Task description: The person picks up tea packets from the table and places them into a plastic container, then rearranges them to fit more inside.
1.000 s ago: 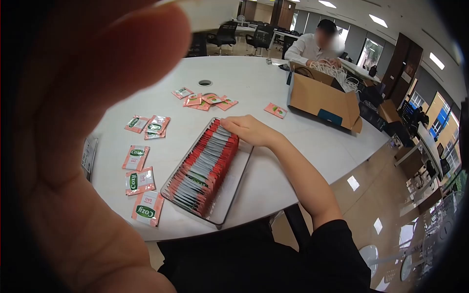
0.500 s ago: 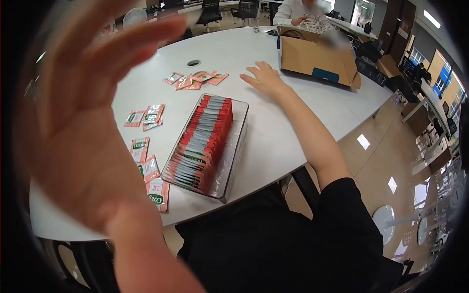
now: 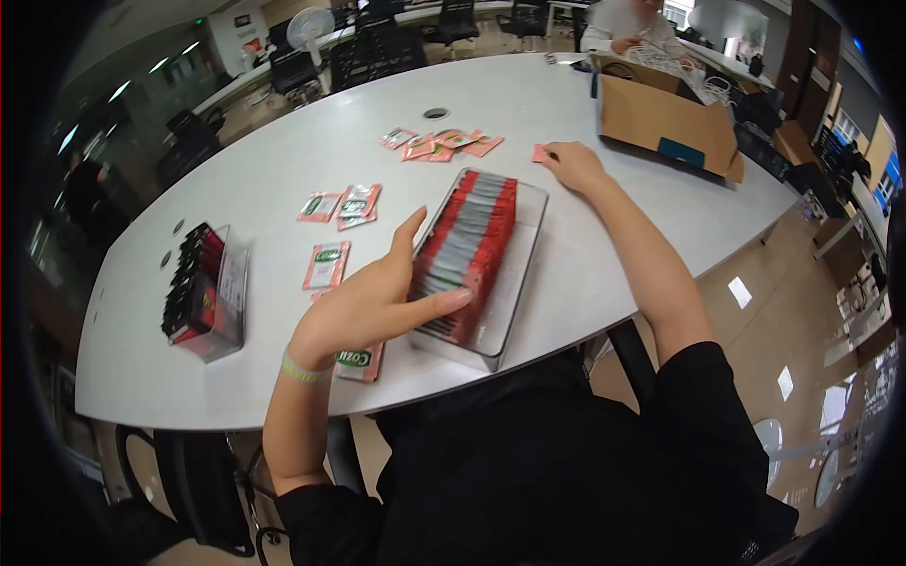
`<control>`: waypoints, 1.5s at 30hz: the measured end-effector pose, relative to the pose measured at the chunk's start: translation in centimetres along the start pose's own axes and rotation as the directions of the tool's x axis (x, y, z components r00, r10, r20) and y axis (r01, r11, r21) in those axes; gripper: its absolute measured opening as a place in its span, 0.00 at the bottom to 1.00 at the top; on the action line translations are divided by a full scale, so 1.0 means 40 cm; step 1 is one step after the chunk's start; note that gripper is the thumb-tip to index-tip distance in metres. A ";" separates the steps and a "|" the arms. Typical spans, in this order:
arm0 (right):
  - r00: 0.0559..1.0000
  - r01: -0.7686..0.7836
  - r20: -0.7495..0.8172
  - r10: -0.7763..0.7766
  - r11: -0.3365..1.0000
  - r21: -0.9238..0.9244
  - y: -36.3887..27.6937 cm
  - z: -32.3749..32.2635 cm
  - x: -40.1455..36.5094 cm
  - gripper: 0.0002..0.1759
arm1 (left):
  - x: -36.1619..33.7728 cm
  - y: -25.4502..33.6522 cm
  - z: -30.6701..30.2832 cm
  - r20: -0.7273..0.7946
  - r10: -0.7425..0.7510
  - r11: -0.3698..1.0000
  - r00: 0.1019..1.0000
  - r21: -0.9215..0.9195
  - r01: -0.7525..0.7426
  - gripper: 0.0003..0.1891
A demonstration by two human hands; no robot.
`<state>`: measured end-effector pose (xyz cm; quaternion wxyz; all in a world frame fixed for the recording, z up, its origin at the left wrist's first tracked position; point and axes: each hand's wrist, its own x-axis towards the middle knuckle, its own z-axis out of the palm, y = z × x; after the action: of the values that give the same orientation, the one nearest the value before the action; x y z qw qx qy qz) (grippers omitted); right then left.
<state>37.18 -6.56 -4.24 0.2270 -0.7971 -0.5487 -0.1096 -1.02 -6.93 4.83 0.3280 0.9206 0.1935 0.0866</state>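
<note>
A clear plastic box holds a long row of red and grey sachets in front of me. My left hand is at the box's left side, thumb and fingers spread, one digit reaching over the sachets. To the right, beyond the box, my right hand pinches a small pink sachet just above or on the table. Loose pink sachets lie in a pile behind the box. More sachets lie left of it, and one is partly under my left forearm.
A second clear box of dark and red sachets stands on the white table at the left. An open cardboard box is at the back right, with a person behind it. Chairs and a fan stand beyond.
My left hand has come down from close to the camera to the box. My right hand has closed on a pink sachet. The view has shifted left, bringing the second box into sight.
</note>
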 end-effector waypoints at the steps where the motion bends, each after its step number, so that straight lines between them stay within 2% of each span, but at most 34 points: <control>1: 1.000 0.022 0.014 -0.022 0.999 -0.024 -0.003 -0.009 0.000 0.16 | 0.001 -0.017 0.012 -0.111 0.129 0.991 0.985 -0.024 -0.132 0.57; 3: 0.998 0.046 0.040 -0.045 0.998 -0.034 -0.013 -0.021 -0.001 0.15 | -0.015 0.016 0.029 -0.140 0.093 0.995 0.986 -0.009 -0.095 0.59; 5: 0.999 0.046 0.033 -0.043 0.997 -0.070 -0.018 -0.026 0.001 0.14 | -0.034 0.068 0.050 -0.235 0.290 0.931 0.928 0.294 -0.216 0.61; 6: 0.998 0.063 0.021 -0.062 0.996 -0.064 -0.020 -0.027 0.002 0.13 | -0.038 0.079 0.066 -0.236 0.255 0.931 0.938 0.321 -0.172 0.61; 10: 0.997 0.056 0.058 -0.051 0.994 -0.092 -0.049 -0.047 -0.001 0.13 | -0.027 0.071 0.077 -0.254 0.254 0.922 0.933 0.354 -0.155 0.60; 14: 0.985 0.127 0.142 -0.099 0.970 -0.205 -0.083 -0.075 -0.008 0.09 | -0.012 0.031 0.032 -0.220 0.197 0.964 0.955 0.221 -0.148 0.57; 17: 0.972 0.157 0.208 -0.109 0.961 -0.230 -0.105 -0.093 -0.017 0.11 | -0.006 -0.022 -0.003 -0.183 0.120 0.984 0.976 0.151 -0.093 0.57; 19: 0.963 0.170 0.243 -0.115 0.961 -0.218 -0.113 -0.093 -0.018 0.13 | 0.008 -0.070 -0.018 -0.245 0.201 0.974 0.949 0.158 -0.166 0.56; 20: 0.971 0.171 0.199 -0.130 0.963 -0.209 -0.110 -0.089 -0.018 0.13 | 0.001 -0.044 -0.041 -0.182 -0.024 0.998 0.983 0.049 0.034 0.56; 22: 0.977 0.178 0.155 -0.148 0.964 -0.198 -0.100 -0.080 -0.014 0.14 | 0.014 -0.087 -0.056 -0.181 -0.018 0.999 0.983 0.023 0.023 0.55; 24: 0.984 0.158 0.088 -0.153 0.986 -0.054 -0.088 -0.069 0.004 0.15 | 0.022 -0.112 -0.061 -0.180 -0.030 0.997 0.983 -0.075 0.016 0.54; 25: 0.984 0.160 0.089 -0.156 0.986 -0.051 -0.078 -0.067 0.013 0.15 | 0.030 -0.125 -0.061 -0.181 -0.033 0.997 0.983 -0.076 0.020 0.54; 27: 0.982 0.165 0.047 -0.182 0.954 0.250 -0.081 -0.077 0.018 0.17 | 0.045 -0.151 -0.057 -0.183 0.026 0.971 0.983 -0.230 -0.068 0.52; 28: 0.982 0.164 0.048 -0.182 0.954 0.252 -0.081 -0.081 0.017 0.17 | 0.051 -0.161 -0.055 -0.182 0.024 0.971 0.983 -0.230 -0.066 0.52; 30: 0.985 0.169 -0.051 -0.163 0.896 0.410 -0.099 -0.112 0.011 0.18 | 0.064 -0.165 -0.050 -0.231 0.059 0.959 0.971 -0.255 -0.119 0.51; 31: 0.985 0.169 -0.049 -0.164 0.896 0.411 -0.104 -0.122 0.012 0.18 | 0.069 -0.170 -0.049 -0.231 0.057 0.960 0.971 -0.256 -0.117 0.51; 33: 0.960 0.273 -0.191 -0.204 0.824 0.496 -0.115 -0.141 0.012 0.18 | 0.075 -0.176 -0.047 -0.308 0.088 0.979 0.947 -0.148 -0.139 0.49; 35: 0.963 0.266 -0.185 -0.195 0.789 0.554 -0.143 -0.170 0.003 0.19 | 0.069 -0.174 -0.051 -0.303 0.064 0.986 0.951 -0.129 -0.108 0.47; 37: 0.902 0.416 -0.394 -0.178 0.603 0.680 -0.206 -0.207 -0.033 0.20 | 0.066 -0.169 -0.053 -0.304 0.042 0.991 0.952 -0.105 -0.077 0.45; 39: 0.885 0.456 -0.414 -0.214 0.580 0.675 -0.251 -0.239 -0.068 0.21 | 0.067 -0.163 -0.043 -0.312 0.080 0.973 0.947 -0.183 -0.142 0.40; 40: 0.866 0.501 -0.401 -0.300 0.520 0.692 -0.282 -0.259 -0.097 0.20 | 0.077 -0.182 -0.028 -0.331 0.087 0.939 0.940 -0.287 -0.188 0.35; 41: 0.837 0.540 -0.390 -0.385 0.456 0.708 -0.309 -0.275 -0.119 0.19 | 0.089 -0.194 -0.022 -0.339 0.082 0.941 0.937 -0.283 -0.185 0.35; 42: 0.834 0.542 -0.391 -0.389 0.449 0.710 -0.332 -0.283 -0.134 0.19 | 0.101 -0.200 -0.018 -0.344 0.085 0.879 0.935 -0.417 -0.233 0.33; 43: 0.758 0.629 -0.367 -0.539 0.457 0.629 -0.354 -0.288 -0.150 0.19 | 0.109 -0.206 -0.011 -0.348 0.086 0.794 0.934 -0.541 -0.275 0.32; 44: 0.666 0.712 -0.323 -0.673 0.445 0.543 -0.369 -0.286 -0.163 0.19 | 0.107 -0.187 0.000 -0.354 0.088 0.773 0.931 -0.565 -0.288 0.32; 45: 0.666 0.712 -0.325 -0.671 0.442 0.547 -0.379 -0.276 -0.174 0.19 | 0.109 -0.184 0.008 -0.353 0.085 0.775 0.932 -0.564 -0.284 0.32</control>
<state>21.40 -13.17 6.10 0.4325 -0.3731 -0.8204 -0.0247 0.84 -0.10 0.04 0.5608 0.7562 0.1116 0.3181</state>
